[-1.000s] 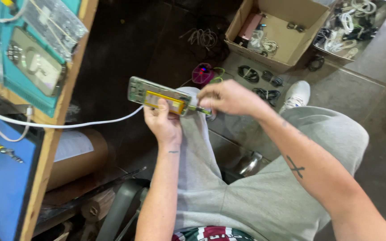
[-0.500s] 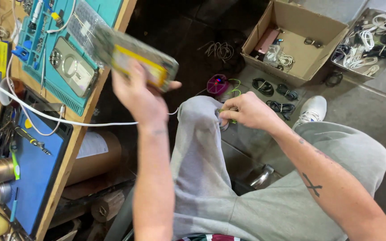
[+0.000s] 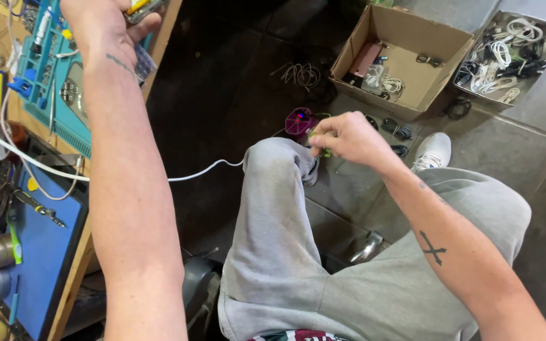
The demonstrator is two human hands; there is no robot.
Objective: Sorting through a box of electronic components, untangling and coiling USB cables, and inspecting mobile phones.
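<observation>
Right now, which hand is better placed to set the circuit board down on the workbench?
Left. The left hand already holds the circuit board above the teal mat on the workbench, while the right hand is over the knee, pinching a small green part.

The left hand [image 3: 105,28] had risen from beside the knee, where both hands met a second earlier, to the workbench [image 3: 77,252] at the upper left. It carried the flat device with the yellow strip [image 3: 139,6] along; that item was now mostly cut off by the top edge of the view. The right hand [image 3: 345,136] had let go of the device and stayed near the knee, fingers pinched on a small green object [image 3: 323,151]. The view had shifted, showing more of the bench.
</observation>
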